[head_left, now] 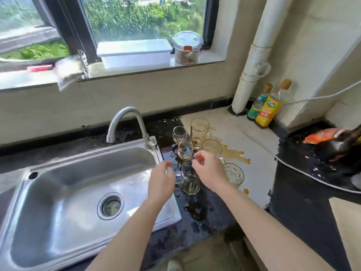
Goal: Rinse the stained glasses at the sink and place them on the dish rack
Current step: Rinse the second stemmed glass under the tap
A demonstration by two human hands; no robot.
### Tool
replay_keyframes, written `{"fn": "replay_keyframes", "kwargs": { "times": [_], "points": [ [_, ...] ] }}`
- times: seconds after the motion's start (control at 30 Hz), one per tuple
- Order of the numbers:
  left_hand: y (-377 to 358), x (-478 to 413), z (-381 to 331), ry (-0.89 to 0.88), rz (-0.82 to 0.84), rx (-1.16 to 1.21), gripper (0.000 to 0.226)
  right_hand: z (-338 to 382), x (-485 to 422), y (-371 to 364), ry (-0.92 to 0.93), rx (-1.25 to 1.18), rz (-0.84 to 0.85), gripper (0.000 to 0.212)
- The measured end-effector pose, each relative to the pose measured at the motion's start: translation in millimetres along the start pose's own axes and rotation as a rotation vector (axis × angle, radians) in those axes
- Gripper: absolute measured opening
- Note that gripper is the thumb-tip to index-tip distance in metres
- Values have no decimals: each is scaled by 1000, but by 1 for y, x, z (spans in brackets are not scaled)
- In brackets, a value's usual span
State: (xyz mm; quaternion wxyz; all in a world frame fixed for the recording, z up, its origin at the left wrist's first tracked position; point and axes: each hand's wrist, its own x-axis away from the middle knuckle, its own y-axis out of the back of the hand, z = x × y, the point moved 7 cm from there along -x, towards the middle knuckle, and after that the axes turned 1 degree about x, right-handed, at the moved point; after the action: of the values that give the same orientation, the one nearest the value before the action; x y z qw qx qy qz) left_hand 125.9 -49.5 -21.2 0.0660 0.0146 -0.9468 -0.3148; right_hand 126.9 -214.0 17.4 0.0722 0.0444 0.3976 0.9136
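Observation:
Several stained glasses stand on the wet counter right of the steel sink: a faceted tumbler with brown liquid nearest me, two stemmed glasses behind it, a tall mug, a round glass and a patterned glass. My left hand hovers over the sink's right rim, fingers loosely curled, holding nothing. My right hand hangs just above the tumbler, fingers loosely curled and empty. The tap is off. No dish rack is in view.
Brown liquid is spilled on the pale counter beside the glasses. Two oil bottles stand by a white pipe. A white box and a jar sit on the windowsill. A black stove area with a wok lies right.

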Motion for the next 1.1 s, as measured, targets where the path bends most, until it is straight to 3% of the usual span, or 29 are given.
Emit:
{"fn": "replay_keyframes", "kwargs": {
  "times": [0.1,0.23,0.43,0.67,0.77,0.97,1.1],
  "points": [
    [-6,-41,4,102,104,146,39,10,-42,-4,-7,163,-40,23],
    [-23,-71,13,161,278,194,43,7,-82,-18,-86,377,56,28],
    [-35,-83,13,134,470,325,46,-2,-98,-28,-212,345,41,32],
    [10,-84,42,-28,369,360,55,52,-87,-45,-138,225,18,26],
    [34,-88,79,21,284,351,59,82,-81,-78,-115,146,100,26],
    [68,-95,143,132,156,380,45,102,-87,-141,-135,-7,238,43],
    [72,-102,171,185,137,421,48,94,-128,-157,-61,215,131,22]
  ]
}}
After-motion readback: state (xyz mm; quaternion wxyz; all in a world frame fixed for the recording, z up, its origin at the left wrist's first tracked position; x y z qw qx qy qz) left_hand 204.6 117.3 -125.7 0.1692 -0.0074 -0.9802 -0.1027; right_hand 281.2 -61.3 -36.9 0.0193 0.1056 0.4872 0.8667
